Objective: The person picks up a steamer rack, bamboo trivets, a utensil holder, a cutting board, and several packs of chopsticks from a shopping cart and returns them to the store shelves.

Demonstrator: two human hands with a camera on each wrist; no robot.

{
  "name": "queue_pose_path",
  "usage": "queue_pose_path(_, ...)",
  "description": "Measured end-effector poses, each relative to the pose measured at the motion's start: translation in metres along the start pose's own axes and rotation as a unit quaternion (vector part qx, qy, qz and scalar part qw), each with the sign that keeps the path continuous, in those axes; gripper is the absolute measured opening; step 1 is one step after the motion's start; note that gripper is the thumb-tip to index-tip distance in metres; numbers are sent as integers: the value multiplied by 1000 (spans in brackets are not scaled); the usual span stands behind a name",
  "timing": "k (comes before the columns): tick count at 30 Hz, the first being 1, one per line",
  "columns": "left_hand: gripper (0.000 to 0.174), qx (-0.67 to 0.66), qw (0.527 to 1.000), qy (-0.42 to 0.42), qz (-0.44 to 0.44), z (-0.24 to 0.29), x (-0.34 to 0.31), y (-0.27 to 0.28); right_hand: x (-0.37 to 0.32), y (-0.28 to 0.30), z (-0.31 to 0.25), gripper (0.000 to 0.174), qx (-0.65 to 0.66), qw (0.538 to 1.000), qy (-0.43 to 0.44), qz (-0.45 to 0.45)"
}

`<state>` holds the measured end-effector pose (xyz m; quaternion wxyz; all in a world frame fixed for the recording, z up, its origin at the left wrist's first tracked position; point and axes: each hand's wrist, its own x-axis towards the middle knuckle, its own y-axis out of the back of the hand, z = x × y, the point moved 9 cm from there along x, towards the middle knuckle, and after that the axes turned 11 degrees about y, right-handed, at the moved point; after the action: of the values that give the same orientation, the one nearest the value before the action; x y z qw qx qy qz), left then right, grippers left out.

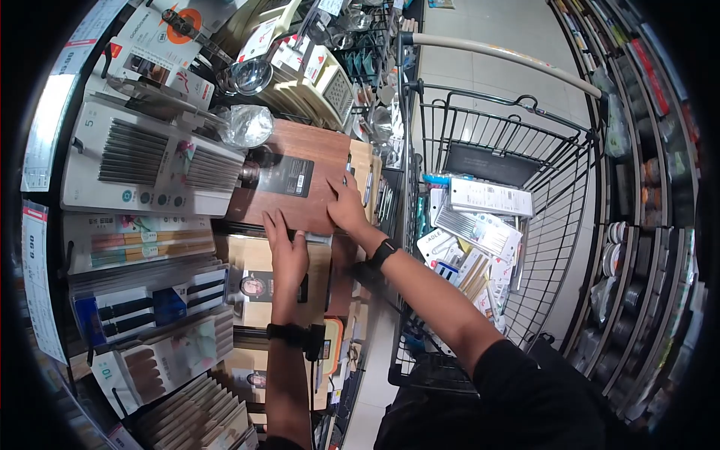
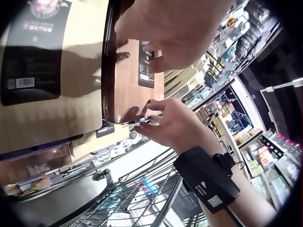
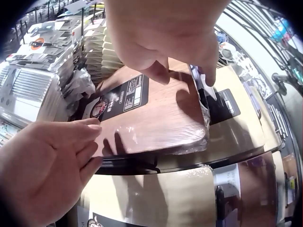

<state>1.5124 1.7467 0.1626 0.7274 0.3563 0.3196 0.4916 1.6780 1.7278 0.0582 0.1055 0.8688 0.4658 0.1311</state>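
A brown wooden cutting board (image 1: 326, 161), wrapped in clear plastic with a black label, sits at the front of a hanging stack on the shelf. My right hand (image 1: 347, 206) holds its right edge, the thumb on the face and the fingers round the side. Near the lower edge, my left hand (image 1: 289, 259) lays extended fingers on the board's face. From the right wrist, both hands frame the board's label (image 3: 123, 99). Just behind and to the right stands a paler board (image 3: 241, 127). More light boards (image 2: 80, 75) hang on the row below.
Packaged chopsticks (image 1: 135, 154) and knives (image 1: 124, 319) hang at the left. Graters (image 1: 337, 94) and ladles (image 1: 251, 75) are above the board. A black wire shopping cart (image 1: 555, 191) holding several packaged goods stands at my right. Beyond it runs another stocked shelf (image 1: 634, 225).
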Motion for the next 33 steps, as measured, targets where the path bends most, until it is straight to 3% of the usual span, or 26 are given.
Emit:
queue_pose_path(1, 64, -14, 1000, 22, -17, -4, -1, -3, 1, -3, 5, 57, 0, 1000, -1, -1)
queue_pose_path(3, 63, -29, 998, 46, -34, -11, -2, -6, 1, 9, 16, 50, 104, 985, 9, 135)
queue_pose_path(4, 63, -42, 998, 34, -35, -10, -5, -4, 3, 12, 15, 50, 104, 986, 7, 132)
queue_pose_path(5, 62, -55, 998, 25, -36, -8, -9, -1, -1, 10, 33, 46, 254, 952, -96, 142)
queue_pose_path(6, 62, -54, 997, 30, -35, -9, -14, 3, -7, 0, 46, 45, 394, 885, -197, 148)
queue_pose_path(7, 63, -66, 997, 22, -41, -3, -20, 9, -12, -7, 56, 37, 420, 857, -253, 160)
queue_pose_path(11, 61, -129, 990, -23, -50, 9, -58, 24, -19, -24, 71, 38, 384, 873, -295, 51)
queue_pose_path(15, 58, -158, 985, 3, -65, 5, -130, 22, -19, -27, 84, 42, 332, 884, -319, 83)
queue_pose_path(18, 50, -108, 990, 45, -80, -10, -188, 18, -20, -35, 91, 45, 398, 851, -338, 59)
queue_pose_path(20, 43, -150, 973, 99, -147, -28, -230, 7, -20, -35, 92, 36, 417, 845, -332, 46)
queue_pose_path(22, 38, -197, 962, 137, -132, -30, -265, 10, -20, -35, 90, 24, 419, 841, -342, 33)
queue_pose_path(23, 37, -234, 947, 187, -120, -37, -283, 10, -21, -38, 92, 37, 432, 827, -358, 31)
queue_pose_path(24, 37, -233, 948, 184, -115, -43, -301, 12, -19, -38, 92, 37, 435, 828, -353, 28)
queue_pose_path(26, 38, -203, 957, 175, -114, -58, -333, 12, -15, -43, 94, 19, 452, 825, -339, 2)
queue_pose_path(27, 38, -202, 958, 172, -107, -61, -347, 14, -13, -39, 100, 7, 419, 848, -326, 13)
queue_pose_path(29, 41, -294, 913, 256, -123, -74, -373, 14, -14, -39, 95, 7, 428, 850, -305, 29)
queue_pose_path(33, 44, -369, 888, 251, -112, -80, -398, 22, -15, -34, 91, 19, 415, 856, -308, 25)
